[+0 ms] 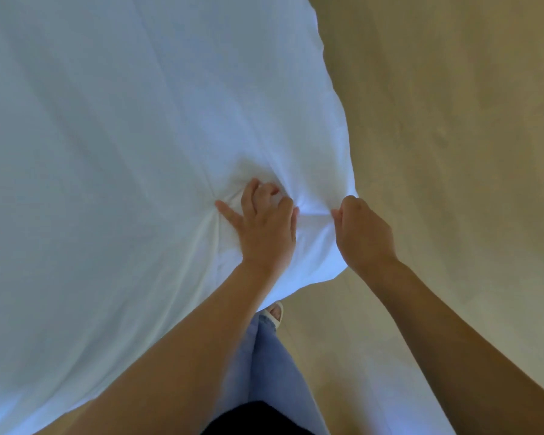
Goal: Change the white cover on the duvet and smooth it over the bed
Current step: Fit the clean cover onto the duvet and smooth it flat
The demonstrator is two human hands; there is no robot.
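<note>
- Head view: the white cover fills the left and upper part of the picture. Its free edge runs down the right side, and one corner hangs low between the two forearms.
- Whether the duvet is already inside cannot be told for sure. The cloth looks puffy near the hands, so it probably is.
- The left hand lies on the cloth just in from the edge. Its fingers are curled into a bunch of fabric and its thumb is stretched out to the left. Its grip is clamped on the cover, and creases fan out from it.
- The right hand is at the very edge, closed in a fist. Its grip is pinched tight on the cover's hem, close beside the left hand.
- The pale floor shows to the right and below. A leg in blue jeans and a sandal stand under the hanging corner.
- The step appears to be seating and straightening this corner.
- To do it well, pinch cover and filling together in one hand, pull the hem taut with the other, then shake outward so the creases run out.
- Keep the corner lifted off the floor, and let go only once the seam lies straight.
</note>
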